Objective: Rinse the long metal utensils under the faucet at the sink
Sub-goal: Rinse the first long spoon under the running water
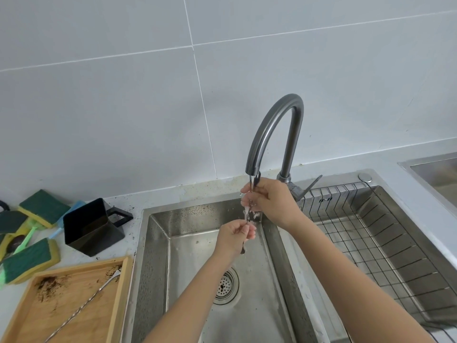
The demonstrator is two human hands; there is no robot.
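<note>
Utensil [250, 214] in our two hands stands nearly upright in the stream just under the faucet [274, 134] spout, over the sink [158, 243]. Our right hand [272, 201], nearest the spout, has its grip closed around the upper end, and our left hand [235, 235], lower down, pinches the shaft with its fingertips; the spoon-like tip pokes out below it.

We judge the main risk to be slipping: wet thin metal held by a light pinch could slide down toward the drain [226, 285] beneath the faucet. Water striking the shaft may also splash onto the table [118, 209] left of the sink.

A second long spoon [81, 308] lies unrinsed on a stained wooden tray [118, 293] left of the sink. Further left are a black cup [91, 226] and a heap of green sponges [29, 258]. Right of the faucet a wire rack [371, 243] sits in the sink's other half. Pale grey tiles [123, 107] cover the wall behind.
</note>
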